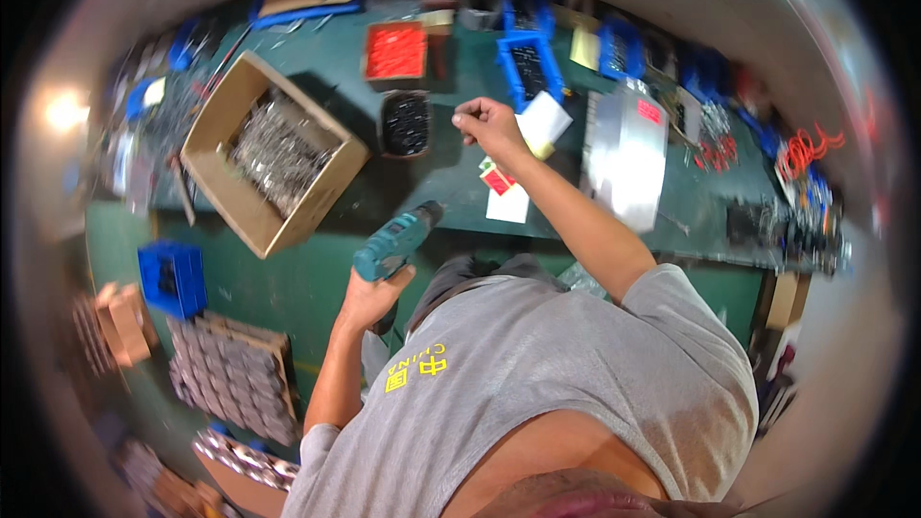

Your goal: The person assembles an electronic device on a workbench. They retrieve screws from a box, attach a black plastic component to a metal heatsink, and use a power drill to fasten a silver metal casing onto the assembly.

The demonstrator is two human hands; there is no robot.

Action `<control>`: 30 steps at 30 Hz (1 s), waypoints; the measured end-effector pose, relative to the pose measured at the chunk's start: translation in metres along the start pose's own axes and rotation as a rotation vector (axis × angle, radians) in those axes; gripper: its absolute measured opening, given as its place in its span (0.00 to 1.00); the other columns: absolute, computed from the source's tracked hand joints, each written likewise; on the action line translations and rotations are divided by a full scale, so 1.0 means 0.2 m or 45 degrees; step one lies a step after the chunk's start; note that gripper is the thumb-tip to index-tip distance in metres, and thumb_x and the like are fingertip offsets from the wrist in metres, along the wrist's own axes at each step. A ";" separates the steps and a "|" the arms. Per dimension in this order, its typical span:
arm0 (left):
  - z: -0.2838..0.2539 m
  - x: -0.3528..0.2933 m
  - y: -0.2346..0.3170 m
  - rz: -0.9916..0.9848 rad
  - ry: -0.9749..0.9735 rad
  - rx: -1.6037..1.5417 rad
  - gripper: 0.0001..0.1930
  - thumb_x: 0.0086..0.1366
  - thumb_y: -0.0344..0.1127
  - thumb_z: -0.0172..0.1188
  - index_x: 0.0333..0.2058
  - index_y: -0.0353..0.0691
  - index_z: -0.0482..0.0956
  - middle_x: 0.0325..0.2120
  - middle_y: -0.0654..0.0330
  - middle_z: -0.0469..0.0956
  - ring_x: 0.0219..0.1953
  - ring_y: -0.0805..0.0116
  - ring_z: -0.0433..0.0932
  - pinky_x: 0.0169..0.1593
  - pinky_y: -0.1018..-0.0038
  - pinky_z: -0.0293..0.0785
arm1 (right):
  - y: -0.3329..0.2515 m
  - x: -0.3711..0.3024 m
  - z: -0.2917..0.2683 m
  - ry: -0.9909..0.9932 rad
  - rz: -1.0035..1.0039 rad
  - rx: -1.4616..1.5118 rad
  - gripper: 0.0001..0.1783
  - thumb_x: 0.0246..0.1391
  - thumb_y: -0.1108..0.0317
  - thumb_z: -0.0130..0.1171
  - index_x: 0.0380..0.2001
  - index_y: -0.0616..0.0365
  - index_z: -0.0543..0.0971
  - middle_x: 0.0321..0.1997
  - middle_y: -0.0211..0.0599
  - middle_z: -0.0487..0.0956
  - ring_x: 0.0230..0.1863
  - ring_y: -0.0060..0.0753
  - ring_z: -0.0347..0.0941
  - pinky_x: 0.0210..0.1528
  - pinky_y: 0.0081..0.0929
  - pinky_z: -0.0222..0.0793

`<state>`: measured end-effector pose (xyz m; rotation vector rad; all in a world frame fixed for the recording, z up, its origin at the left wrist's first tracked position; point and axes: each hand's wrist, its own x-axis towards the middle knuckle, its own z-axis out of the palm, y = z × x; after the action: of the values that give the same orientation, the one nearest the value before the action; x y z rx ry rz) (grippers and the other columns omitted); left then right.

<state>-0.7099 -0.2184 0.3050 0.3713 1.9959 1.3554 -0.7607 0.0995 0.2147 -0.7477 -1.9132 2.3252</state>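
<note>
My left hand (372, 299) is wrapped round the grip of a teal cordless drill (391, 242), whose dark tip points toward the bench's near edge. Over the bench, my right hand (490, 128) has its thumb and fingers pressed together; whatever they may hold is too small to make out. Just left of those fingertips sits a small open box of black parts (406, 125), likely screws. Behind it stands a small box of red parts (395, 50). A large cardboard box (326, 187) with many thin metal pieces inside is left of the drill.
A silvery metal housing (625, 158) lies right of my right forearm. White papers (507, 204) and red labels (496, 178) are on the green bench (451, 168). Blue bins (530, 69) line the back. Below left, a blue bin (173, 278) stands near stacked grey parts (235, 379).
</note>
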 end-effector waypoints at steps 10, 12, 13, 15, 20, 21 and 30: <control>0.38 0.25 0.30 0.159 -0.338 0.082 0.11 0.62 0.27 0.66 0.43 0.40 0.82 0.34 0.67 0.79 0.37 0.75 0.76 0.43 0.72 0.75 | -0.07 -1.04 -0.80 0.651 -0.074 0.459 0.11 0.64 0.74 0.59 0.47 0.67 0.79 0.42 0.39 0.82 0.39 0.28 0.80 0.42 0.27 0.82; 0.51 0.27 0.36 0.180 -0.407 0.159 0.12 0.62 0.28 0.65 0.45 0.41 0.82 0.34 0.67 0.79 0.37 0.75 0.76 0.43 0.72 0.75 | -0.03 -1.18 -0.92 0.775 -0.101 0.608 0.10 0.64 0.73 0.60 0.46 0.65 0.79 0.42 0.38 0.82 0.38 0.28 0.81 0.41 0.27 0.82; 0.58 0.27 0.38 0.155 -0.461 0.129 0.13 0.62 0.29 0.65 0.47 0.40 0.82 0.35 0.66 0.81 0.37 0.75 0.78 0.44 0.72 0.76 | 0.00 -1.24 -0.99 0.836 -0.098 0.662 0.10 0.64 0.73 0.60 0.46 0.65 0.80 0.42 0.38 0.82 0.38 0.29 0.81 0.41 0.27 0.83; 0.72 0.26 0.42 0.090 -0.554 0.089 0.17 0.61 0.30 0.66 0.50 0.37 0.81 0.37 0.62 0.83 0.38 0.73 0.80 0.45 0.70 0.78 | 0.08 -1.32 -1.08 0.943 -0.081 0.792 0.11 0.63 0.73 0.61 0.46 0.65 0.80 0.41 0.39 0.82 0.37 0.29 0.81 0.40 0.26 0.83; 1.04 0.21 0.58 -0.024 -0.654 0.083 0.18 0.61 0.32 0.67 0.50 0.34 0.81 0.35 0.60 0.83 0.37 0.71 0.81 0.45 0.71 0.78 | 0.21 -1.50 -1.32 0.865 -0.159 1.213 0.10 0.63 0.76 0.61 0.46 0.66 0.79 0.41 0.40 0.82 0.39 0.31 0.82 0.41 0.26 0.85; 1.09 0.20 0.60 -0.014 -0.667 0.110 0.18 0.61 0.31 0.67 0.50 0.36 0.81 0.35 0.61 0.83 0.37 0.72 0.81 0.45 0.72 0.77 | 0.23 -1.53 -1.36 0.866 -0.177 1.297 0.10 0.63 0.76 0.61 0.47 0.66 0.79 0.41 0.41 0.83 0.40 0.32 0.82 0.43 0.26 0.85; 1.43 0.10 0.69 -0.019 -0.685 0.187 0.16 0.62 0.32 0.67 0.49 0.38 0.82 0.35 0.63 0.82 0.37 0.72 0.81 0.43 0.72 0.77 | 0.33 -1.74 -1.63 0.763 -0.282 1.515 0.12 0.64 0.75 0.60 0.49 0.67 0.78 0.44 0.44 0.83 0.43 0.35 0.84 0.47 0.28 0.86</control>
<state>-0.5501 0.0528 0.3586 0.7050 1.6395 0.9685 -0.3101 0.2691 0.2289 -0.8161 -0.2232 2.1691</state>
